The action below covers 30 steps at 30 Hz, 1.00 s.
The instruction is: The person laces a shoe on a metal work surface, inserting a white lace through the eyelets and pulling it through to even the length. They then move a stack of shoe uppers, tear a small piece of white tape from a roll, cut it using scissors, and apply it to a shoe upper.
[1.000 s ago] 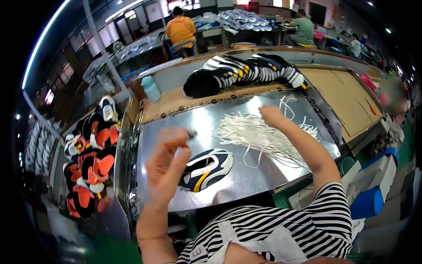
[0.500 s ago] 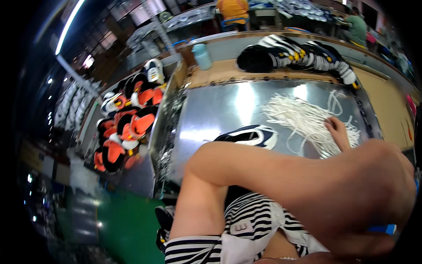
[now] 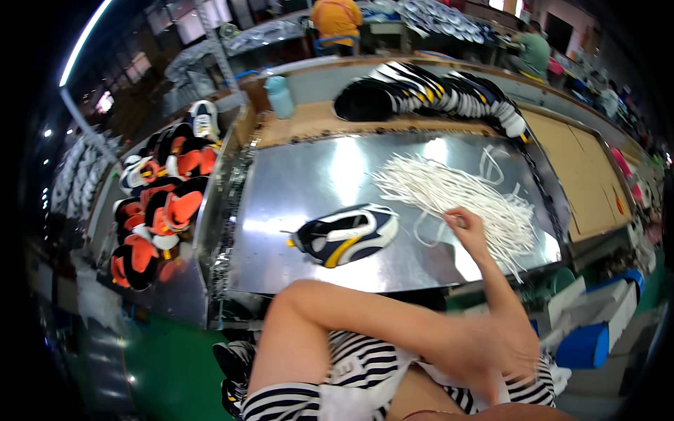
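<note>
Over the near side of a spread bundle of white shoelaces (image 3: 456, 189), my right hand (image 3: 467, 228) has its fingers curled in a pinch. Whether a lace is between the fingertips cannot be made out. My left arm bends across my body, and my left hand (image 3: 507, 351) is smeared by motion beside my right forearm; its fingers are unclear. A navy and white sneaker upper (image 3: 347, 235) with a yellow stripe lies on its side on the metal tabletop (image 3: 295, 189), left of the laces. Neither hand touches it.
A row of nested shoe uppers (image 3: 428, 91) lines the table's back edge, with a light blue bottle (image 3: 279, 98) to its left. A bin (image 3: 210, 231) at left holds shoes with orange linings. Cardboard (image 3: 579, 175) lies at right. Two people sit working beyond the table.
The view has shifted, so the table sits further left. My left arm has dropped, uncovering the sneaker upper. My right hand has moved from over the laces toward their near left side.
</note>
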{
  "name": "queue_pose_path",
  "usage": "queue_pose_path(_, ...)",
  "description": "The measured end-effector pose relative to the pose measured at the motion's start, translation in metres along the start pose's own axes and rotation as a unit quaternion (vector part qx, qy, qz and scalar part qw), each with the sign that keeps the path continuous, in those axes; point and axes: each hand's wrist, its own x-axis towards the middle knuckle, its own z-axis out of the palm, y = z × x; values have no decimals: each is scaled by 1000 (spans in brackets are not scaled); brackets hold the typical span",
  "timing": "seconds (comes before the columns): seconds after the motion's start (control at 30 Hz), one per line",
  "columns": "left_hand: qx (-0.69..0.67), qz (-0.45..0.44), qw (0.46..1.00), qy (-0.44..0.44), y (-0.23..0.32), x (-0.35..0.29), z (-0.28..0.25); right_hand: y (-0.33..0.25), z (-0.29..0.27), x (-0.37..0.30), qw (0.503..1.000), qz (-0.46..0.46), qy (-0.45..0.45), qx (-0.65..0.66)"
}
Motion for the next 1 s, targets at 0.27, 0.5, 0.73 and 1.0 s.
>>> queue_pose_path(0.27,606,-493,613,118,15,-216,-108,-35,60,26,988,15,-147,-34)
queue_pose_path(0.5,547,-615,566,46,-22,-226,-116,-43,135,72,962,-79,-185,-186)
queue_pose_path(0.73,555,-542,587,231,-17,-246,-156,-46,65,50,924,7,-369,-98)
queue_pose_path(1.0,567,-468,609,297,11,-205,-197,-48,-18,-48,894,67,-438,-62)
